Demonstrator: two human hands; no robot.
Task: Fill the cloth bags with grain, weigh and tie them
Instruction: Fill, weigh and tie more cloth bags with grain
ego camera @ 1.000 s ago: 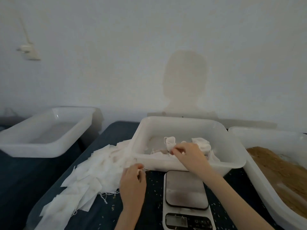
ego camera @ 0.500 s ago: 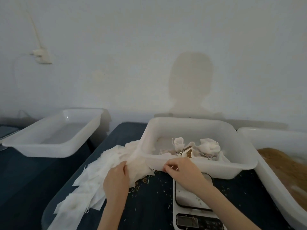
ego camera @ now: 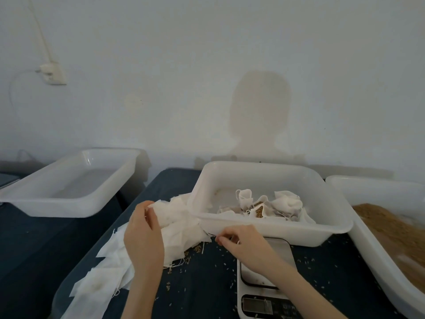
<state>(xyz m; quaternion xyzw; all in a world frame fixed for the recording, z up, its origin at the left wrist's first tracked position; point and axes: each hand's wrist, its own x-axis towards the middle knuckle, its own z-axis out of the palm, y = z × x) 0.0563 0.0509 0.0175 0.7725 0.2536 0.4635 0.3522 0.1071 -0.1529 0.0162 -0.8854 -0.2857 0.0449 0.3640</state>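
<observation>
Gripping an empty cloth bag (ego camera: 171, 218) from above, left hand (ego camera: 143, 236), right hand (ego camera: 239, 241) pinching its drawstring (ego camera: 210, 235) beside.

Nothing legible appears anywhere. The kitchen scale (ego camera: 264, 282), at the near edge of the dark table, has a display window (ego camera: 257, 306) on its front panel, but the screen looks blank or too dim to read. Just right of that window sit a few small button markings (ego camera: 286, 307), too blurred to make out as letters or numbers.
</observation>
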